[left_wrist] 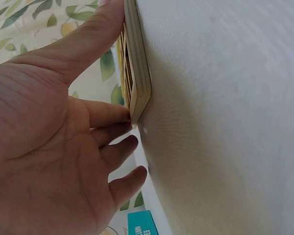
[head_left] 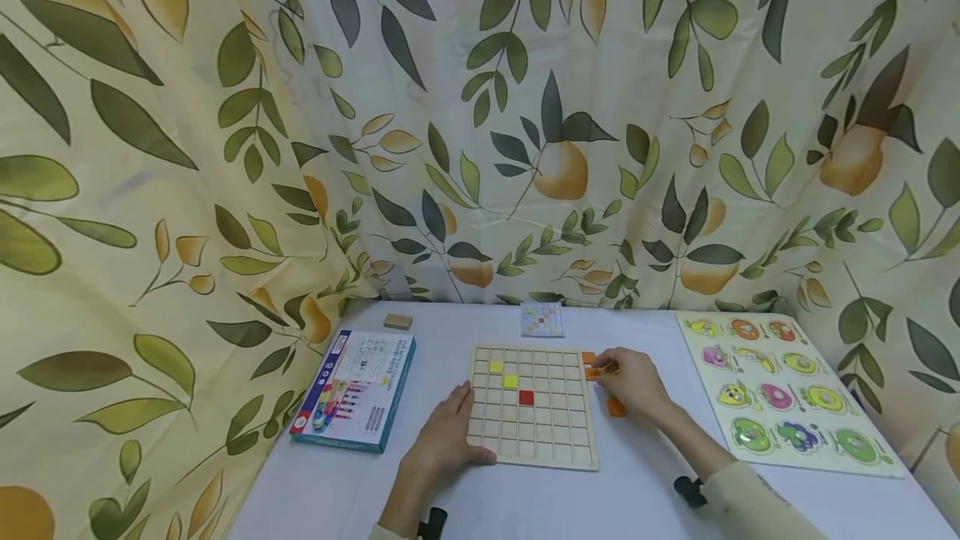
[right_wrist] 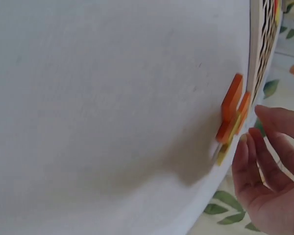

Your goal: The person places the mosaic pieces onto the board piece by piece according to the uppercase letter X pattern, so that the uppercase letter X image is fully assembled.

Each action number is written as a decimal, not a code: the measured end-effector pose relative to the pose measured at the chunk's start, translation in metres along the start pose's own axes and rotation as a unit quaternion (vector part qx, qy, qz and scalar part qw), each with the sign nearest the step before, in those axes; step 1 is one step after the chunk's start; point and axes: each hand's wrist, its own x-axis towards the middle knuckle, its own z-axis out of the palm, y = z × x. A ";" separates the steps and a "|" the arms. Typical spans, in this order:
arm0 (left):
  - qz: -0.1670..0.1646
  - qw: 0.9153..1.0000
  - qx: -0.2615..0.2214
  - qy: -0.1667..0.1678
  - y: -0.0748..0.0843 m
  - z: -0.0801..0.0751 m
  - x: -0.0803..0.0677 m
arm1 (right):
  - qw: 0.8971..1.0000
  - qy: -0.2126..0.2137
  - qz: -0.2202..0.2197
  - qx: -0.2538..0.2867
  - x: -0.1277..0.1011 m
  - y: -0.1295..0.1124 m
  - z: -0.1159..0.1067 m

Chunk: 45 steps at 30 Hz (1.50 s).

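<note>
Now your left hand point(head_left: 442, 438) presses flat against the grid board's point(head_left: 534, 403) near-left edge on the tabletop point(head_left: 645, 490), steadying it; your right hand point(head_left: 633, 380), fingers relaxed and holding nothing, hovers at the orange tiles point(right_wrist: 231, 113) beside its right edge.

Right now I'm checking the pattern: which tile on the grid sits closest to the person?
The red tile; both yellow tiles lie in rows farther up the wooden grid board.

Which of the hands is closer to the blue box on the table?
Left. The left hand rests at the wooden grid board's left edge, beside the blue box; the right hand is beyond the board.
</note>
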 end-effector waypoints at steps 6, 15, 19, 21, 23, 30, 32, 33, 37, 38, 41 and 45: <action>0.009 1.000 0.000 0.002 -0.001 0.001 -0.001 | 1.000 -0.009 0.012 -0.013 -0.001 0.013 -0.009; 0.010 1.000 0.002 0.003 -0.001 -0.001 -0.001 | 0.999 -0.035 0.032 -0.023 0.000 0.021 -0.011; 0.007 1.000 -0.002 0.001 0.001 -0.002 -0.002 | 0.998 -0.040 0.036 -0.023 0.000 0.021 -0.009; 0.005 1.000 -0.004 0.002 0.001 -0.003 -0.004 | 0.998 -0.043 0.034 -0.018 -0.001 0.020 -0.008; 0.004 1.000 -0.004 0.003 0.000 -0.004 -0.005 | 0.999 -0.041 0.030 -0.016 -0.001 0.019 -0.006; 0.007 1.000 -0.004 -0.001 -0.001 -0.001 -0.002 | 0.999 -0.033 0.028 -0.016 -0.003 0.020 -0.008; 0.010 1.000 -0.007 -0.001 0.001 -0.003 -0.002 | 0.999 -0.037 0.038 -0.013 -0.003 0.021 -0.008; 0.011 1.000 -0.008 -0.001 0.002 -0.003 -0.003 | 0.998 -0.038 0.037 -0.013 -0.003 0.021 -0.007; 0.007 1.000 -0.008 -0.002 0.002 -0.004 -0.003 | 0.999 -0.033 0.029 -0.015 -0.002 0.023 -0.006; 0.005 1.000 -0.008 -0.002 0.002 -0.005 -0.003 | 0.999 -0.031 0.024 -0.016 -0.002 0.023 -0.006; 0.003 1.000 -0.006 -0.003 0.001 -0.004 -0.002 | 0.999 -0.025 0.014 -0.021 -0.001 0.024 -0.007; 0.005 1.000 -0.011 -0.003 0.000 -0.003 -0.002 | 1.000 -0.026 0.008 -0.012 -0.001 0.024 -0.007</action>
